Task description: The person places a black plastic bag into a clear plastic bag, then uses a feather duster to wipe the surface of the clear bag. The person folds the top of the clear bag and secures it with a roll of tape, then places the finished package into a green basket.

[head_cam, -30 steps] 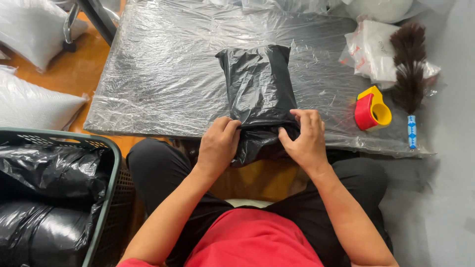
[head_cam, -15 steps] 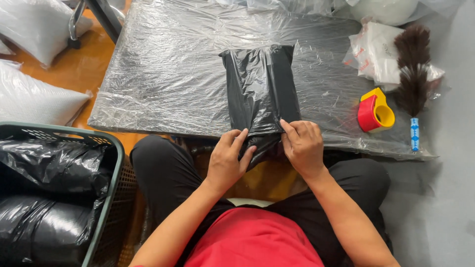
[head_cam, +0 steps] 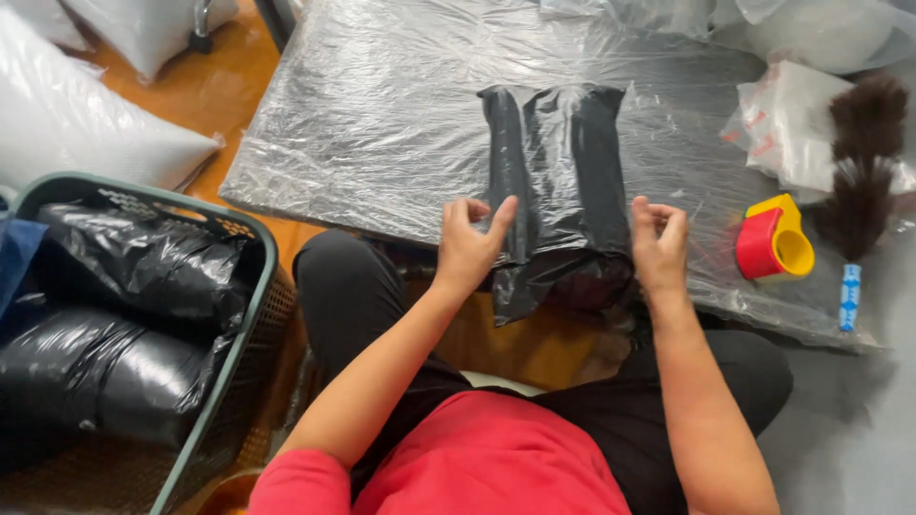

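1. At the near edge of the low table (head_cam: 382, 143), between the two hands, lies a black plastic package (head_cam: 563, 191), a soft, glossy parcel folded lengthwise into two rounded rolls that run from far to near.
2. Its far end is squared off and lies flat on the tabletop; its near end is crumpled and hangs slightly over the table's near edge.
3. The left hand (head_cam: 468, 243) sits just left of the package, fingers loosely curled, with the index finger stretched out so its tip touches the package's left side; it grips nothing.
4. The right hand (head_cam: 658, 243) is held up just right of the package, fingers half bent and apart, holding nothing; whether it brushes the plastic I cannot tell.
5. The table is covered with wrinkled clear plastic sheeting that shines grey.
6. On the table's right part stand a red and yellow tape dispenser (head_cam: 775, 243), a dark feather duster (head_cam: 863, 172) and clear plastic bags (head_cam: 787, 124).
7. Left of the person, on the orange-brown floor (head_cam: 229, 95), a green basket (head_cam: 239, 315) holds more black wrapped bundles (head_cam: 114, 334).
8. White filled bags (head_cam: 76, 124) lie on the floor at the far left.
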